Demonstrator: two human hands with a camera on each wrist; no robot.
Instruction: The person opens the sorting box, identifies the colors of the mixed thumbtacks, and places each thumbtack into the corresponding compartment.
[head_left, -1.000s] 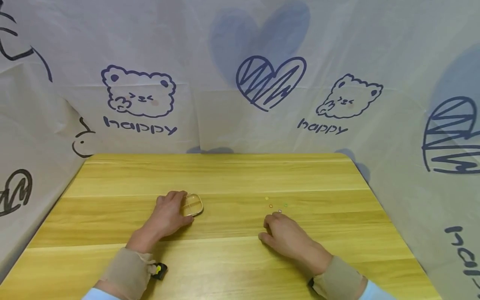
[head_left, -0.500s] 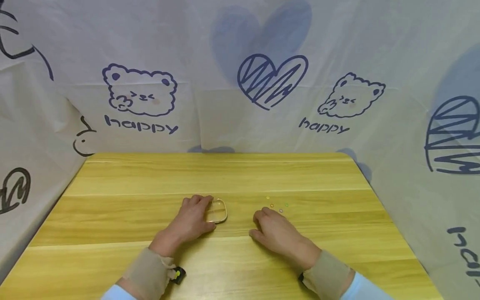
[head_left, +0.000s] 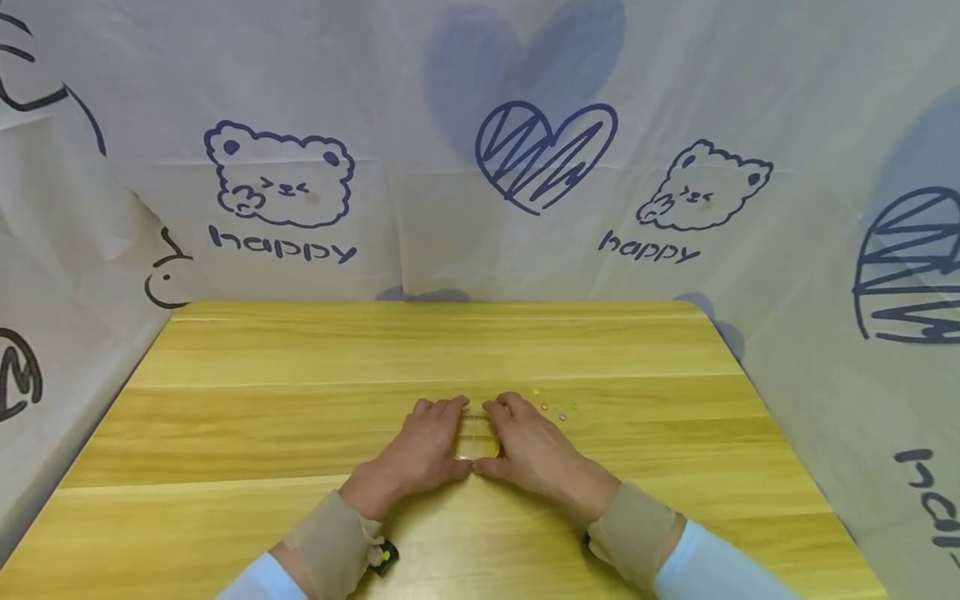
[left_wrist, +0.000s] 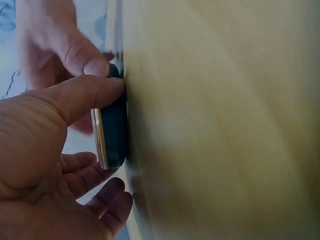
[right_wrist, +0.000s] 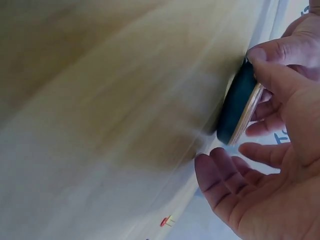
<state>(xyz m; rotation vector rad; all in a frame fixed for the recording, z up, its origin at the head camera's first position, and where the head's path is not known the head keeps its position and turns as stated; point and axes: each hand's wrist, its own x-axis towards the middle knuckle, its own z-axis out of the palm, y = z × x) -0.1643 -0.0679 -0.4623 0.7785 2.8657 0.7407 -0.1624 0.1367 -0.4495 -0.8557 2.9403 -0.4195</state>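
Observation:
A small rounded-square case (head_left: 477,446) lies on the table between both hands, with a see-through divided top. Its side wall (right_wrist: 236,100) is dark teal, edged by a gold-coloured rim. My left hand (head_left: 431,446) grips the case from the left, thumb along the near wall and fingers round the far edge. From the right, my right hand (head_left: 536,446) holds it the same way, its thumb tip meeting the left thumb at the near side. The fingers partly cover the left and right edges.
Several tiny coloured bits, yellow, red, pink and green, lie just beyond the right hand; the pink one (head_left: 563,417) is nearest the wrist side. A wood-grain table (head_left: 225,400) reaches back to a white cloth (head_left: 420,233) with drawn bears and hearts.
The left hand has slid the case rightward along the table to the middle. My right hand has moved left, away from the coloured bits, and taken hold of the case's right side.

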